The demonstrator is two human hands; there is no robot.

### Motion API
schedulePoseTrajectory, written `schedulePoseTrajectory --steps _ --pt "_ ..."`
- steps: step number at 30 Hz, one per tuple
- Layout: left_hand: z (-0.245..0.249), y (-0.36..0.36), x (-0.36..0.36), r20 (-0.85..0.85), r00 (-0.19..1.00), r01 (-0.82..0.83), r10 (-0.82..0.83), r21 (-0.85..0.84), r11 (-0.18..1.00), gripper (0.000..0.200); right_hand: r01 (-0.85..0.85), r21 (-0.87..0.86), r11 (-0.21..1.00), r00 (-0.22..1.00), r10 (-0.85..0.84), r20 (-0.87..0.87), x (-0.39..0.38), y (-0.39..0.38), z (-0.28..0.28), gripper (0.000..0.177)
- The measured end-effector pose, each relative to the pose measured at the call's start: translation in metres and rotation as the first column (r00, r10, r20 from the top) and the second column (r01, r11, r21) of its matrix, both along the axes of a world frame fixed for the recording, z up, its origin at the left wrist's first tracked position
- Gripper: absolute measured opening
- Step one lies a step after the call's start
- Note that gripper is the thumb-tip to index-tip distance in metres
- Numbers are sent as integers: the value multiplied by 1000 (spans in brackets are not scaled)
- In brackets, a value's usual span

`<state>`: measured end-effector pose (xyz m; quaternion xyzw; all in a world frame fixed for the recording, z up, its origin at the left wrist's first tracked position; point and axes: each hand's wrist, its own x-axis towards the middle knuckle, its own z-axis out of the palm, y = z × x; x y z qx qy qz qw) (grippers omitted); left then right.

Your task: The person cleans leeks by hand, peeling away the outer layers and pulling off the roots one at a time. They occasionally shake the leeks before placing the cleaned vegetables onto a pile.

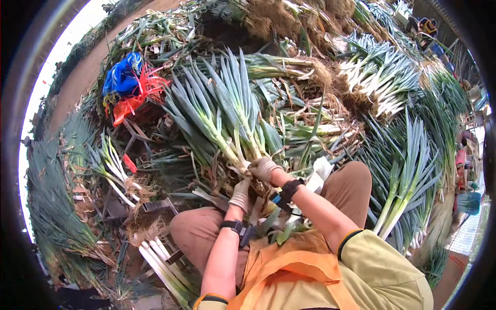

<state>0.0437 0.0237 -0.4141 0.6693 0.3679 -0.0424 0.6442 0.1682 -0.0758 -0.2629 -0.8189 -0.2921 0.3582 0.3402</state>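
Two large green onions (pixel 235 119) stand up in front of me, leaves fanned away and pale stalks toward my lap. Around their lower ends, my left hand (pixel 240 194), in a pale work glove, is closed. My right hand (pixel 263 169), gloved too, is closed on the stalk base just above and to the right. The fingertips are partly hidden, and the onions' root ends are mostly covered by the hands. Loose peeled leaves and dry skins lie under and around both hands, over my knees.
Peeled green onions (pixel 395 206) lie at the right, with a bundled pile (pixel 382 72) behind. Unpeeled ones with brown roots (pixel 320 75) are ahead. A blue net bag (pixel 123 77) and red plastic strings (pixel 142 90) sit at the left. White stalks (pixel 160 258) rest by my left knee.
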Motion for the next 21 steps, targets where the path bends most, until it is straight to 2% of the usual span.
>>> schedulePoseTrajectory --steps 1,2,3,4,5,6,7,8,9,10,11,12,13,14,15,17,18,19,20,21 --pt "-16 5 -9 -53 965 263 -259 261 929 56 6 51 999 999 -4 -48 -9 -16 4 28" --pt "8 1 -10 -35 985 171 -168 107 979 49 15 101 995 996 -7 -84 -18 -34 10 27" --pt "37 -3 -11 -29 998 57 -59 -48 997 44 -51 8 999 999 51 -1 -36 -55 -15 26" --pt "67 -7 -11 -43 997 -66 59 -188 980 39 52 251 966 998 -43 -41 -60 -78 -46 25" --pt "95 -13 -8 -60 995 -96 85 -212 973 35 74 -26 997 991 -77 -110 -66 -88 -35 25" --pt "108 -18 -6 -82 990 -128 112 -232 964 31 -115 -249 962 989 135 64 -73 -94 7 27" --pt "115 -23 -2 -66 972 -233 224 -252 939 29 -194 -267 944 978 209 27 -78 -105 11 28" --pt "116 -24 0 -67 963 -268 260 -247 931 32 -268 -280 922 961 278 -6 -82 -113 14 28" --pt "83 -12 1 -143 976 -186 166 -141 972 34 -456 -414 788 887 438 -144 -77 -118 25 28" --pt "50 0 -2 -230 970 -85 74 -41 996 36 -623 -499 603 777 550 -306 -76 -123 33 29" --pt "55 0 0 -183 982 -65 55 -49 997 38 -538 -418 732 840 505 -198 -83 -139 -15 29" --pt "62 0 5 -178 983 -64 55 -44 997 38 -535 -416 735 842 505 -191 -76 -145 -66 29" --pt "72 -3 7 -140 981 -150 136 -94 984 36 -453 -348 821 887 454 -85 -72 -149 -114 28" --pt "83 -8 3 -115 970 -230 215 -145 962 34 -369 -263 892 924 383 5 -77 -150 -136 27" --pt "101 -17 3 -72 933 -357 352 -304 883 28 -190 -208 960 979 170 -109 -69 -148 -89 28" --pt "113 -17 3 -95 944 -329 315 -260 908 29 73 -64 995 986 -81 -147 -58 -146 -54 30" --pt "120 -18 6 -116 955 -294 274 -219 930 33 76 -61 995 986 -84 -141 -56 -146 -43 30" --pt "126 -20 6 -114 956 -288 269 -220 932 33 340 39 940 659 -209 -723 -58 -150 -31 30" --pt "136 -24 6 -109 952 -305 287 -237 922 32 584 -50 810 44 -93 -995 -62 -152 -10 31" --pt "146 -27 9 -99 946 -324 309 -254 911 32 579 -252 776 -128 -218 -967 -57 -140 18 28"
